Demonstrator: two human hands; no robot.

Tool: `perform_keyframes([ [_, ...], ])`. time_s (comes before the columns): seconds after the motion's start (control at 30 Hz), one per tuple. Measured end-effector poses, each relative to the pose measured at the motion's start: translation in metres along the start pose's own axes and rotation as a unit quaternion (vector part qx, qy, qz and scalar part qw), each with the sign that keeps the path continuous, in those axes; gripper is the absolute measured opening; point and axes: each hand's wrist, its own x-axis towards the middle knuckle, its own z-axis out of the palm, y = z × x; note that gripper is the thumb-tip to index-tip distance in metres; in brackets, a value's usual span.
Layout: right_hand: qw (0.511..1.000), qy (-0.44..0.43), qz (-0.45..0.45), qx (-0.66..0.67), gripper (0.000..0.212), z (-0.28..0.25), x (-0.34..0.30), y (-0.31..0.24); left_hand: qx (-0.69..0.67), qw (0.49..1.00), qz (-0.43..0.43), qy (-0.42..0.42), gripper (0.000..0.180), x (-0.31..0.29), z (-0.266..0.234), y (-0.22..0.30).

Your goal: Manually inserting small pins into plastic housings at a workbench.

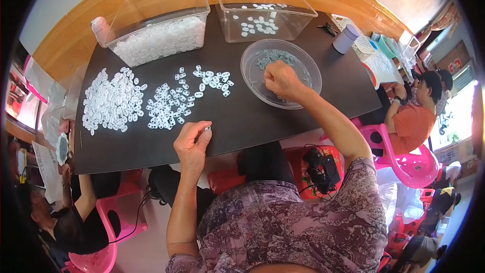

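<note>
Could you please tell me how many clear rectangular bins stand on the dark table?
2. The left bin is at the back left of the table, with many white pieces; the right bin is beside it, with fewer. None seems hidden.

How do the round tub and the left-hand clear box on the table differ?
The tub is round and shallow, while the box is four-sided with taller walls. The tub holds small grey-green pieces; the box holds a thick heap of white ones. The right hand is over the tub, but no hand is at the box. Both are see-through and open-topped.
</note>
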Motion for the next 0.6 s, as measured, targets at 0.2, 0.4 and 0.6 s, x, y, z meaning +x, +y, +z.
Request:
perform_keyframes([
  [0.2,0.997,0.040,0.016,0.065,0.005,0.001,0.000,0.000,-0.006,1.000,0.003,0.005,0.014,0.002,0.000,0.000],
  [0.4,0.989,0.026,0.085,0.120,0.016,-0.001,-0.002,-0.001,-0.004,1.000,-0.003,0.010,0.013,0.001,0.000,0.003],
  [0.6,0.957,0.014,0.180,0.228,0.021,-0.010,-0.001,-0.016,-0.023,0.999,-0.018,0.017,0.011,0.004,0.002,0.004],
])
